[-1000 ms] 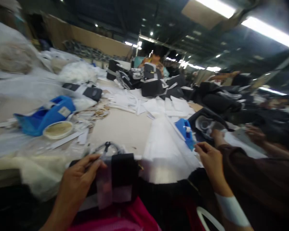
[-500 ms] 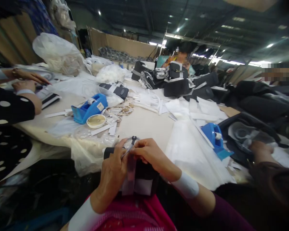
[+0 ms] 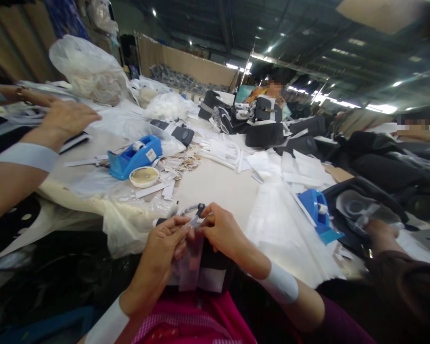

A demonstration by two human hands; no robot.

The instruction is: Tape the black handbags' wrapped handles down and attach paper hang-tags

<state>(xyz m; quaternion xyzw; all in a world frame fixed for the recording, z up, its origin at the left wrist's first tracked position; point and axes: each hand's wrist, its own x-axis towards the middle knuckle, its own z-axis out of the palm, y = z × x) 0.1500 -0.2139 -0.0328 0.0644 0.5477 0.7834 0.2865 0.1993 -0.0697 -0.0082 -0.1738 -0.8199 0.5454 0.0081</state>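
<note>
A small black bag (image 3: 215,260) sits at my lap, against the table edge, with a strip of translucent white wrapping (image 3: 190,267) down its front. Above the bag rises a thin strap (image 3: 194,218) in pale wrapping, with a dark end. My left hand (image 3: 166,239) pinches this strap from the left side. From the right, my right hand (image 3: 222,229) has its thumb and fingertips pressed together at the strap, close to the dark end. Exactly what the right fingertips grip is partly hidden.
Blue tape dispensers (image 3: 134,156) (image 3: 315,210) stand left and right, a tape roll (image 3: 144,177) and paper tags near the left one. White sheets (image 3: 286,234) cover the table's right side. Black bags (image 3: 265,134) are piled behind. Co-workers' arms (image 3: 32,148) reach in at both sides.
My left hand has shifted slightly down and left, its fingers now pinching lower on the strap. The right hand stays close to it. At left, a co-worker's arm has reached farther over the table.
</note>
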